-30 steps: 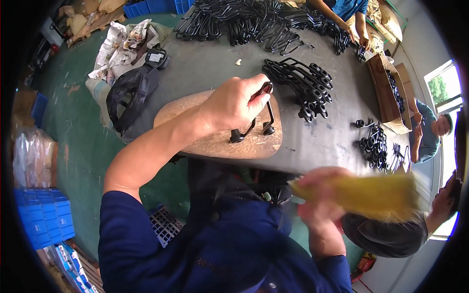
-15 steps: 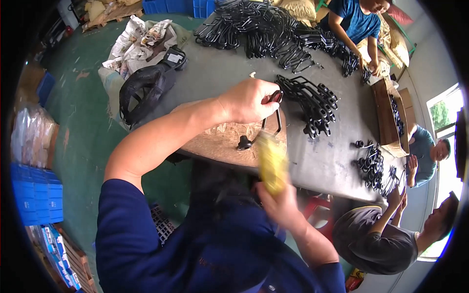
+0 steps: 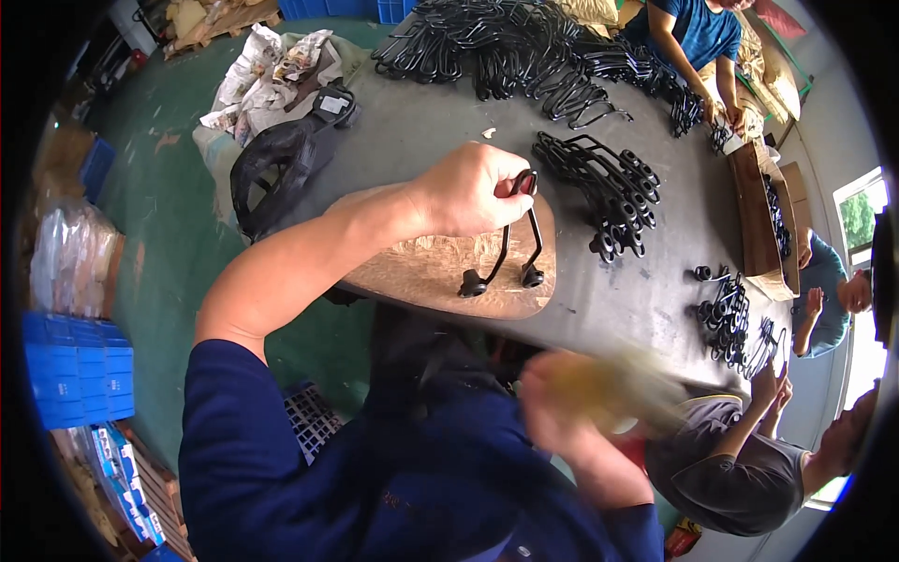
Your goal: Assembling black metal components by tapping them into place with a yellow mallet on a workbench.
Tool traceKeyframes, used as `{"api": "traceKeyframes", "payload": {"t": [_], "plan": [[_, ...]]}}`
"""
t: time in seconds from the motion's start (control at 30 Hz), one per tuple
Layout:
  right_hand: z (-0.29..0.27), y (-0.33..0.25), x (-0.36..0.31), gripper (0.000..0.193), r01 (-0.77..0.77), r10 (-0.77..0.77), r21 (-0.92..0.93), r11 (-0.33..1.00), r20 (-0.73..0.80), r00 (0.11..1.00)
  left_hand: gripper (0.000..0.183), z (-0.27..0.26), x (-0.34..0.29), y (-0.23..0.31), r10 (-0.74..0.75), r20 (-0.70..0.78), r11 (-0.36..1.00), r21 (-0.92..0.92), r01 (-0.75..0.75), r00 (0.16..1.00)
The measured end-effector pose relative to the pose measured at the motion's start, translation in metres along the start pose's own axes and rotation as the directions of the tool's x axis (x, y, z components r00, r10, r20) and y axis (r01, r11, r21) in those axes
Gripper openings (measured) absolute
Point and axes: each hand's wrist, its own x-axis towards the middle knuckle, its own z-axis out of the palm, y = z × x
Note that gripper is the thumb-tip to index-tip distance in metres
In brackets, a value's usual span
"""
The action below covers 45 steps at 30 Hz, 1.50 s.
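Note:
My left hand [image 3: 468,192] is closed round the top bend of a black bent-rod bracket [image 3: 472,283], holding it upright. The bracket's two legs end in round black knobs that rest on a worn wooden board [image 3: 421,262] at the table's near edge. My right hand [image 3: 548,403] is to the right, below the table edge and apart from the bracket. It grips a yellow tool [image 3: 609,386], smeared by motion, so its exact kind does not show. Just right of the board lies a row of similar black brackets [image 3: 609,192].
A large heap of black bent rods [image 3: 496,42] covers the table's far side. A black strapped item [image 3: 281,159] sits at the left edge. Coworkers stand around the right side near a cardboard box [image 3: 754,220] and more brackets [image 3: 726,318]. Blue crates [image 3: 80,370] stand left.
My right hand has swung the yellow tool down and right, away from the bracket. Both knobs now show on the board. My left hand keeps its hold, nearly still.

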Motion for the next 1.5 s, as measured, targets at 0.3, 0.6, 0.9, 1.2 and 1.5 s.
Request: {"api": "traceKeyframes", "payload": {"t": [0.3,0.6,0.9,1.2,1.5], "plan": [[-0.031,-0.004,0.002,0.036,-0.547,0.514,0.280,0.789,0.187,0.837,0.006,-0.007,-0.002,-0.011,-0.021,0.061,1.000,0.011,0.021,0.998],[-0.084,0.091,-0.005,0.018,-0.380,0.500,0.371,0.847,-0.317,0.806,0.022,-0.136,0.016,-0.134,-0.618,-0.065,0.764,-0.283,0.580,0.783],[-0.094,0.111,-0.003,0.014,-0.300,0.632,0.648,0.700,-0.366,0.683,0.046,-0.033,0.092,-0.104,-0.156,-0.135,0.935,0.299,0.190,0.979],[-0.103,0.109,-0.001,0.015,-0.306,0.702,0.745,0.593,-0.291,0.650,0.040,0.049,0.169,-0.131,-0.084,0.111,0.874,0.486,0.019,0.990],[-0.107,0.113,-0.004,0.016,-0.336,0.696,0.729,0.596,-0.260,0.669,0.024,0.049,0.203,-0.127,-0.292,0.218,0.834,0.535,0.136,0.931]]}}
